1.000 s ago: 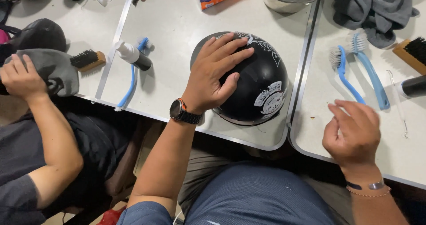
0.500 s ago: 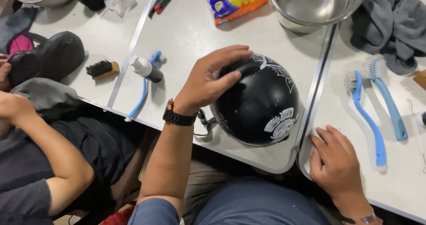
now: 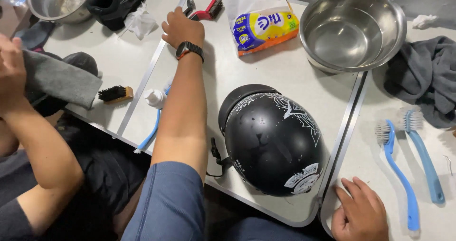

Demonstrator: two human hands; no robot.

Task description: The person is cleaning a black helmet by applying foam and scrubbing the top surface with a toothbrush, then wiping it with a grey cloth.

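- White folding tables (image 3: pixel 266 79) abut under the camera, their metal-edged seams running up and away.
- Helmet (image 3: pixel 273 139), black with white line art, lies near the front edge between the arms; its long axis runs from upper left to lower right, its strap (image 3: pixel 216 158) hanging at the left.
- Steel bowl (image 3: pixel 352 26) sits beyond it, with a grey cloth (image 3: pixel 427 75) to the right, cut off by the frame.
- Left hand (image 3: pixel 183 28) has left the helmet since half a second ago and now reaches far forward, curled over a red-handled brush (image 3: pixel 209 9); whether it grips it cannot be told.
- Right hand (image 3: pixel 360 216) rests flat, fingers spread, holding nothing, partly cut off below.
- Two blue brushes (image 3: pixel 396 170) lie right of it.
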